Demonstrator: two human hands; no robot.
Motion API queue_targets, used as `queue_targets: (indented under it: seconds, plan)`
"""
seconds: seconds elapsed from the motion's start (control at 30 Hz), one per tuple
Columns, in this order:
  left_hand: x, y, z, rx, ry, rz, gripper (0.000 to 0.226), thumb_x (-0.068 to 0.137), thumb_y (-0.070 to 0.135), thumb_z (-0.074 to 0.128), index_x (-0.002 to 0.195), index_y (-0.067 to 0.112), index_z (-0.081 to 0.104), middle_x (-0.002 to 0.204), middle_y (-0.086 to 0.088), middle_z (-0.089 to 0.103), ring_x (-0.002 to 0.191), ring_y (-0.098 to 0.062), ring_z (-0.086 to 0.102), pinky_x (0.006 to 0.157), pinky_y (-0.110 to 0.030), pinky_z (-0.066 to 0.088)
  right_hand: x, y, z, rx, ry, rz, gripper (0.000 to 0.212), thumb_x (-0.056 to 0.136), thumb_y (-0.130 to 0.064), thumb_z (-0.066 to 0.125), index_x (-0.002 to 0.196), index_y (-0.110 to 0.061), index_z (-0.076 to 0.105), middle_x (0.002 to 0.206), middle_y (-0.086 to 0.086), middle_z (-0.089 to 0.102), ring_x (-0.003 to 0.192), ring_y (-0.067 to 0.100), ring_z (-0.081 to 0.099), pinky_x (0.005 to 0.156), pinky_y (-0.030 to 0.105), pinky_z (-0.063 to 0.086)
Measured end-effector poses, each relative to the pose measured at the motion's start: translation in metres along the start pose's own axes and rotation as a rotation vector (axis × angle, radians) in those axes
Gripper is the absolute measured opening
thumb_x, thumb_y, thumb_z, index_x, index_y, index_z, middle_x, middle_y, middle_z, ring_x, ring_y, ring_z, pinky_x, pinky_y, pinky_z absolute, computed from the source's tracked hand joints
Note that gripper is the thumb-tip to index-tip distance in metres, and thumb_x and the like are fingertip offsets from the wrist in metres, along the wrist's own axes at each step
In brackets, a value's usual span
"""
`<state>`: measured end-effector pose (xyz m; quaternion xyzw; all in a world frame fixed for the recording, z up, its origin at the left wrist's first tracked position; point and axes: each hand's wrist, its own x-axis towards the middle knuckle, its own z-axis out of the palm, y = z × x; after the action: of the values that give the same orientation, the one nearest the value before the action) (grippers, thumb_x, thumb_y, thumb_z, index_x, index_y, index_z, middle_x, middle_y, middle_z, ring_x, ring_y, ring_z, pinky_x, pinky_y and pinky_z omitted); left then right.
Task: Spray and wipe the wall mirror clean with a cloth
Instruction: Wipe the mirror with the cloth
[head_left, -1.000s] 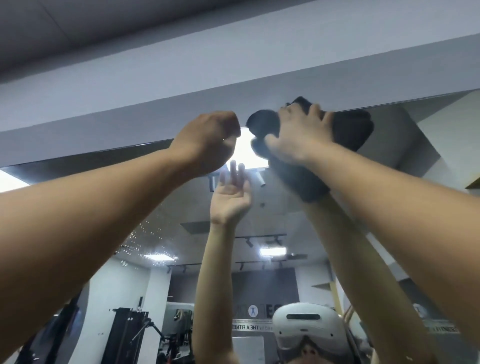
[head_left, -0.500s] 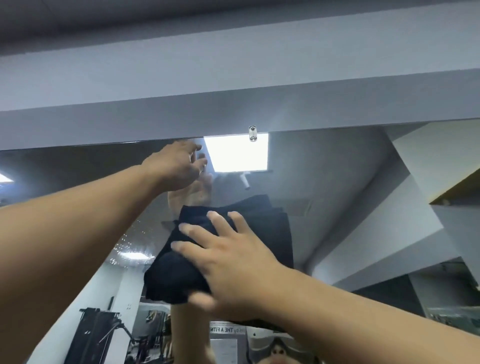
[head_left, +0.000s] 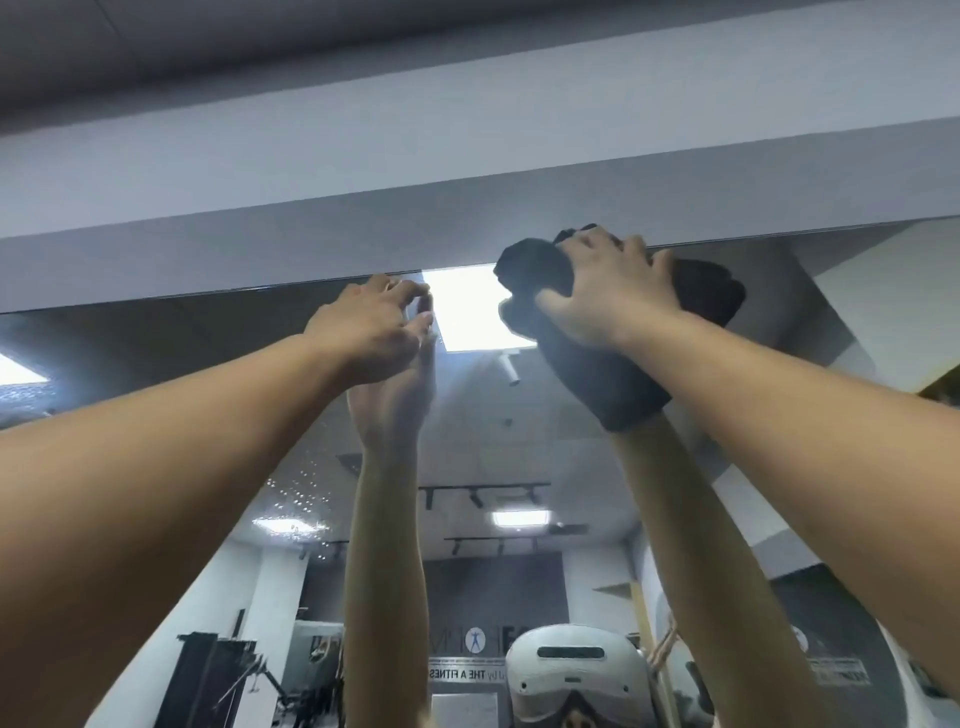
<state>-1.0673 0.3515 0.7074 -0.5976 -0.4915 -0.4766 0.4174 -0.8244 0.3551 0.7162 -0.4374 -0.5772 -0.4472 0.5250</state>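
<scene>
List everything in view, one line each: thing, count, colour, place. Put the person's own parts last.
mirror: one, silvery, on the wall, filling the lower view
cloth: one, black, bunched at the mirror's top edge
beam: one, grey, above the mirror
droplets: many, white specks, on the glass at lower left
left hand: one, fingers loosely curled at the glass, holding nothing
right hand: one, gripping the cloth

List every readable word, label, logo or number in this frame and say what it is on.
"THE A FITNESS", mirror-reversed, on a banner strip reflected low in the mirror.
Human-figure logo, no text, on a round sign above the strip.
Lettering beside that logo: too blurred to read.
Reflected strip at lower right: too blurred to read.
</scene>
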Motion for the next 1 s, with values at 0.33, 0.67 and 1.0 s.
queue_targets:
  seconds: [0.33, 0.67, 1.0]
  plan:
    - [0.001, -0.007, 0.007, 0.03, 0.043, -0.004, 0.044, 0.111, 0.042, 0.031, 0.155, 0.044, 0.035, 0.164, 0.005, 0.032, 0.15, -0.026, 0.027, 0.116, -0.052, 0.026, -0.044, -0.049, 0.011, -0.018, -0.018, -0.289, 0.064, 0.089, -0.057, 0.047, 0.146, -0.028, 0.039, 0.156, -0.001, 0.035, 0.136, 0.036, 0.033, 0.11, 0.056, 0.022]
    - [0.003, -0.001, -0.003, 0.005, 0.0, -0.023, 0.042, 0.111, 0.041, 0.031, 0.152, 0.044, 0.039, 0.162, 0.005, 0.034, 0.151, -0.026, 0.024, 0.116, -0.053, 0.025, -0.172, -0.1, 0.03, -0.005, -0.182, -0.852, 0.072, 0.085, -0.059, 0.06, 0.146, -0.025, 0.043, 0.157, 0.001, 0.034, 0.141, 0.042, 0.024, 0.114, 0.064, 0.015]
    - [0.03, -0.034, -0.016, -0.159, -0.003, 0.118, 0.039, 0.112, 0.033, 0.035, 0.142, 0.026, 0.06, 0.149, -0.005, 0.052, 0.14, -0.029, 0.041, 0.119, -0.046, 0.031, -0.067, -0.104, 0.025, 0.017, -0.1, -0.474, 0.065, 0.09, -0.06, 0.052, 0.148, -0.033, 0.038, 0.159, -0.006, 0.031, 0.14, 0.029, 0.029, 0.112, 0.054, 0.022]
